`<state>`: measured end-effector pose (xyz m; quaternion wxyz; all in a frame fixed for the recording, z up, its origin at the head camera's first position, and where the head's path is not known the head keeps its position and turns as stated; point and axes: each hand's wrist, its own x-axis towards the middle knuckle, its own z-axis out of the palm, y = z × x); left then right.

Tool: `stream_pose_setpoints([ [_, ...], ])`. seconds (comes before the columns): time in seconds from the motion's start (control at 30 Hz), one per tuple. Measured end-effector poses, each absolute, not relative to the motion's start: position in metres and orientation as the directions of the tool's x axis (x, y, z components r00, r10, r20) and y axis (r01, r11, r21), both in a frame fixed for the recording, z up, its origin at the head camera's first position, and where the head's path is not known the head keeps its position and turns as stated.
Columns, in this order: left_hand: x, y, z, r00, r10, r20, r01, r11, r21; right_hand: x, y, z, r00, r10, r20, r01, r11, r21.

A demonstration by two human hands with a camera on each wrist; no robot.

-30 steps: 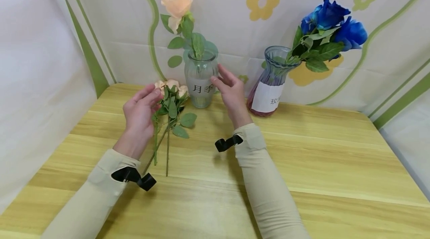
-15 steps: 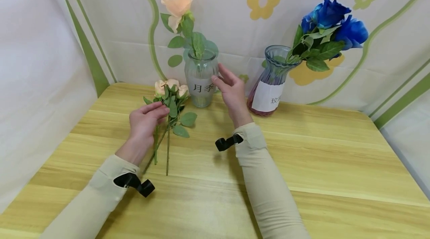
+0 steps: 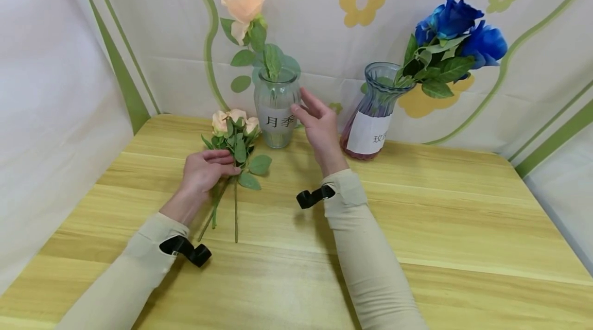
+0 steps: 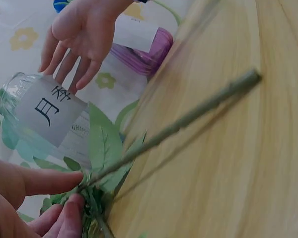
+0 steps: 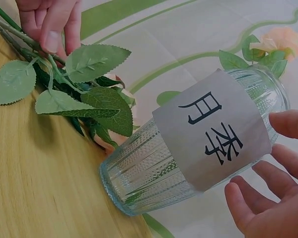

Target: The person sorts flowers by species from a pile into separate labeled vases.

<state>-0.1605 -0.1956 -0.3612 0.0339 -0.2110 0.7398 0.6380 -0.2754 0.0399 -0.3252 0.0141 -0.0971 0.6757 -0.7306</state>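
At the centre left of the head view, one stem (image 3: 236,211) from a bunch of peach roses (image 3: 239,151), laid on the wooden table (image 3: 287,273), is pinched between the thumb and fingers of the left hand (image 3: 206,170). At upper centre, a single peach rose (image 3: 243,0) has already been placed in a clear, labelled vase (image 3: 278,96). Beside that vase the right hand (image 3: 321,132) is held with fingers loosely parted; whether the glass is touched cannot be told. At upper right, blue roses (image 3: 456,26) are held in a purple-tinted vase (image 3: 386,96). The arranging is judged partly done: the lying bunch has not yet been put in any vase.
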Motion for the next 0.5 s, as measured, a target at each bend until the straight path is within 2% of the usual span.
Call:
stream_pose_setpoints([
  [0.37, -0.1630, -0.2044, -0.3599, -0.939, -0.196, -0.283, -0.337, 0.355, 0.872, -0.2743, 0.0394, -0.3242, -0.981, -0.150, 0.121, -0.110, -0.083, -0.990],
  [0.5, -0.1630, -0.2041, -0.3567, -0.945, -0.194, -0.262, -0.317, 0.348, 0.882, -0.2746, 0.0402, -0.3247, -0.981, -0.154, 0.119, -0.106, -0.087, -0.991],
])
